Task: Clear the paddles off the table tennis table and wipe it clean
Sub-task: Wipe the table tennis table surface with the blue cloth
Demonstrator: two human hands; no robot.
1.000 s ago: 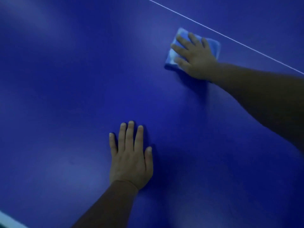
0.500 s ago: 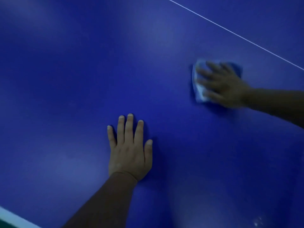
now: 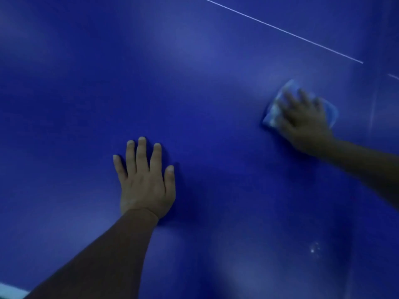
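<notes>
The left hand (image 3: 146, 182) lies flat on the blue counter (image 3: 64, 104), palm down, fingers straight and slightly spread, thumb out to the side — it holds nothing. Its bare forearm runs back toward the lower left corner of the view.

Well apart from it, ahead and to its right, the right hand (image 3: 304, 121) presses down on a light blue cloth (image 3: 278, 104). The fingers are spread across the top of the cloth rather than curled round it, though the hand is blurred and the fingertips are hard to make out. The cloth lies flat on the counter under the palm and fingers, its edges showing past the fingertips on the far side and past the hand's right side.

Beyond the right hand a thin white line (image 3: 280, 29) crosses the counter on a slant, from the top middle down toward the right edge. Nearer than the right hand, below its forearm, a few small pale specks (image 3: 314, 249) sit on the surface. By the left forearm, at the lower left corner, a strip of the counter's pale edge (image 3: 10, 291) shows. No paddle is in view.
</notes>
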